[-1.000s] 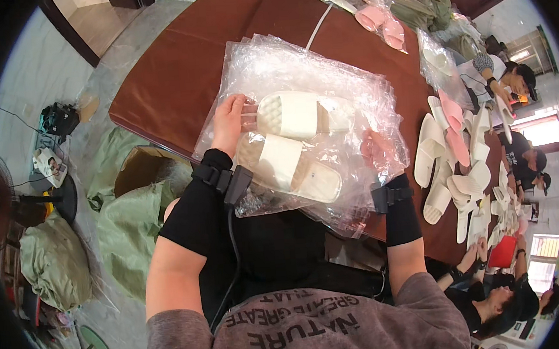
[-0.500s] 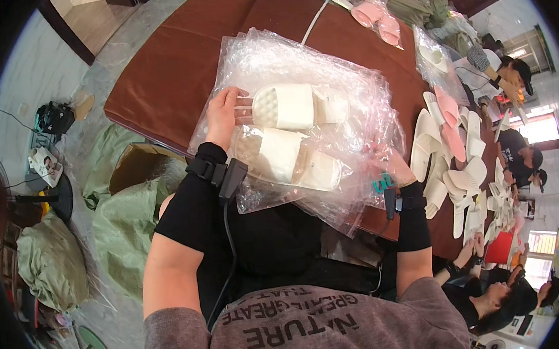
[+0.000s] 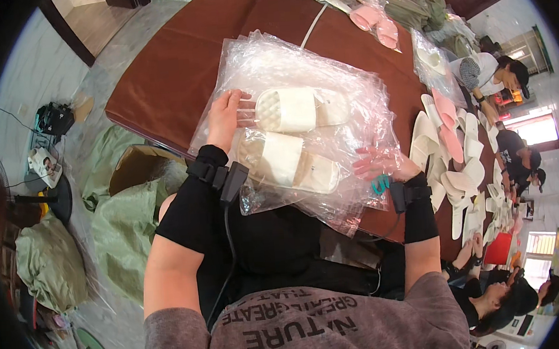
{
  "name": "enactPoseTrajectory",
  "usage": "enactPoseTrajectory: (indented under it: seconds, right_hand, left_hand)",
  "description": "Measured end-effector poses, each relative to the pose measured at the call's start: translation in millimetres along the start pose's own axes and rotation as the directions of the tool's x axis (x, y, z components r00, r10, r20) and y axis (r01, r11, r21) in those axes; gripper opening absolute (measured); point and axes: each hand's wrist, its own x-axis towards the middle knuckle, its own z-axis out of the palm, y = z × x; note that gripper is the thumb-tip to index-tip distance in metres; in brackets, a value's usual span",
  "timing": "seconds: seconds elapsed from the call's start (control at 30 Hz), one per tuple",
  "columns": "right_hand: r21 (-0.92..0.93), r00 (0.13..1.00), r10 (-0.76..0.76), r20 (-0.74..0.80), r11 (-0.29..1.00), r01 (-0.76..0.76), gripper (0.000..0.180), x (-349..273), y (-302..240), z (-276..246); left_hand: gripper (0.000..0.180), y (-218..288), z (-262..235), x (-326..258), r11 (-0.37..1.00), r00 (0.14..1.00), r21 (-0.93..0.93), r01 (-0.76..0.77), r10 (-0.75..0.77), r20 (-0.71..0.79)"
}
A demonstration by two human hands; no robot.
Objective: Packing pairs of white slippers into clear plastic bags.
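A pair of cream slide sandals [image 3: 286,161] lies side by side, toes to the left, on a stack of clear plastic bags [image 3: 324,74], with shiny film around them. My left hand [image 3: 225,118] is at the stack's left side, just left of the sandals' toe ends. Its fingers reach out straight, partly seen through film. At the lower right of the stack, my right hand [image 3: 380,162] has its fingers spread, pointing left toward the heels. A small teal object [image 3: 380,183] shows by its wrist. Both forearms wear black sleeves and strapped devices.
The brown-covered table [image 3: 168,72] carries a pile of loose cream slides [image 3: 462,184] with pink slides [image 3: 447,124] at right. Bagged pink slides [image 3: 376,25] lie at the far side. A carton [image 3: 140,168] and green sacks [image 3: 127,217] stand left. Other people work along the right.
My right hand has come up and left from the table's near edge, its fingers now spread over the bags. The sandals have shifted slightly; my left hand has barely moved.
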Motion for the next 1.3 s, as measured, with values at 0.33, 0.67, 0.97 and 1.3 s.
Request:
enactPoseTrajectory:
  seconds: [0.33, 0.67, 0.97, 1.3]
  right_hand:
    - [-0.16, 0.993, -0.101, 0.054, 0.981, 0.108, 0.043, 53.0, -3.0, 27.6]
    - [0.272, 1.0, 0.02, -0.022, 0.962, -0.013, 0.056, 79.5, 21.4, 25.5]
    - [0.312, 0.967, -0.012, 0.254, 0.947, -0.07, 0.069, 115.7, 21.5, 72.7]
    - [0.272, 0.983, 0.023, 0.18, 0.96, -0.073, 0.048, 91.5, 2.6, 85.0]
  left_hand:
    - [0.03, -3.7, -4.1, 5.1, 0.998, 0.998, -0.003, 0.068, -0.068, 0.006]
    - [0.029, -7.5, 1.5, 8.6, 0.997, 0.996, 0.002, 0.077, -0.077, 0.038]
    - [0.029, -22.6, -4.6, 13.1, 0.997, 0.999, 0.066, 0.027, -0.028, 0.019]
    - [0.027, -18.5, -3.0, 6.8, 0.997, 0.999, 0.071, -0.017, 0.014, 0.044]
